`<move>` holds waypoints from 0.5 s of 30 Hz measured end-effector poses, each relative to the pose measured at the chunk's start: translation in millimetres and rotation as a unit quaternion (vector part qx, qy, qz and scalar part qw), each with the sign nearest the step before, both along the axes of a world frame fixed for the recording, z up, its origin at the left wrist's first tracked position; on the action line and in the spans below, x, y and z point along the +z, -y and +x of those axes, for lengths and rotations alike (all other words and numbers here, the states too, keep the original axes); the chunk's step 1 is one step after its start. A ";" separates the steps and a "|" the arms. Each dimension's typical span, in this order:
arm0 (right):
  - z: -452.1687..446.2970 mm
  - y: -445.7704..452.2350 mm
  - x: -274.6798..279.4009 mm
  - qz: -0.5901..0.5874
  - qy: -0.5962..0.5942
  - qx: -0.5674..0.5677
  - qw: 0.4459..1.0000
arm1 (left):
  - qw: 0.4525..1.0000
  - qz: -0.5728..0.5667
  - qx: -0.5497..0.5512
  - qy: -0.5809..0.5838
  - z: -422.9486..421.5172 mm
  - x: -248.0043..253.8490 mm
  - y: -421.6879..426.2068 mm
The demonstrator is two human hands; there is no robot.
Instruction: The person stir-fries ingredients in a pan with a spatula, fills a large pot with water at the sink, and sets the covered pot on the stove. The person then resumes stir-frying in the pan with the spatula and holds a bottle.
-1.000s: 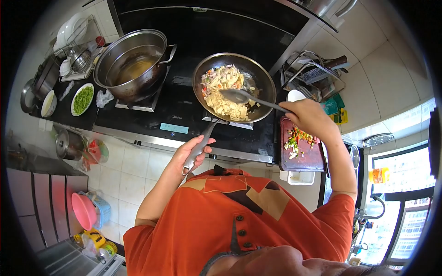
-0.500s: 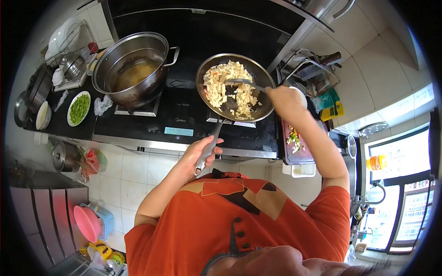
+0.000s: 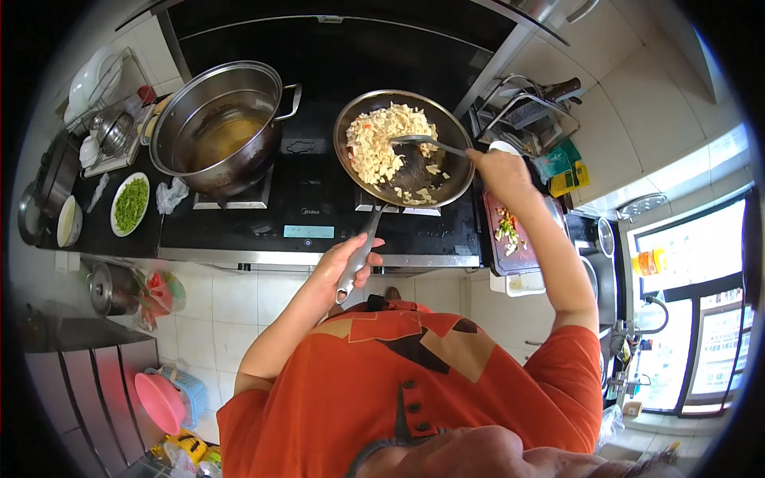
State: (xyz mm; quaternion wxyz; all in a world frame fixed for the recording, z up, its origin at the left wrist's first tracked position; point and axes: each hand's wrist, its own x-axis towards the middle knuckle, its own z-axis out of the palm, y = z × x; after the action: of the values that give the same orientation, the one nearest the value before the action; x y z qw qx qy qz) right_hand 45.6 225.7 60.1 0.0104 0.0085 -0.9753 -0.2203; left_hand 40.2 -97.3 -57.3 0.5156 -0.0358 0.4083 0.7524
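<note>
My left hand [image 3: 348, 263] is wrapped round the grey handle [image 3: 360, 253] of a frying pan [image 3: 456, 182] on the right burner. My right hand [image 3: 502, 173] grips a dark spatula [image 3: 441, 146], its head resting in the food. Pale chopped food [image 3: 382, 134] with small red bits lies mostly at the pan's left and top, with a few pieces near the lower rim. To the right of the pan, partly under my right forearm, a dark red cutting board [image 3: 532, 253] carries chopped red and green pieces [image 3: 507, 229].
A large pot [image 3: 219, 131] with liquid stands on the left burner. Left of it are a plate of chopped greens [image 3: 131, 205], a small bowl [image 3: 69, 221] and a dish rack [image 3: 100, 95]. A knife rack [image 3: 532, 115] stands behind the cutting board.
The spatula has swept through the pan, and the food has gathered towards the left and top, baring more of the pan's bottom. My left hand keeps its hold on the handle.
</note>
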 end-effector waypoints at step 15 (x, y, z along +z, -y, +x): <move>-23.3 -69.6 -80.4 -0.561 0.099 -0.090 0.817 | 0.999 0.019 0.013 0.027 1.4 -3.4 -4.2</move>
State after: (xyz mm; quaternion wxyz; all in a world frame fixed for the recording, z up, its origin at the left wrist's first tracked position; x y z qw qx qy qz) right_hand 22.3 295.3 -20.2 -0.1032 -0.0644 -0.9223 0.3667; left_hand 41.6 -93.0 -60.7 0.5175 -0.0514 0.3794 0.7652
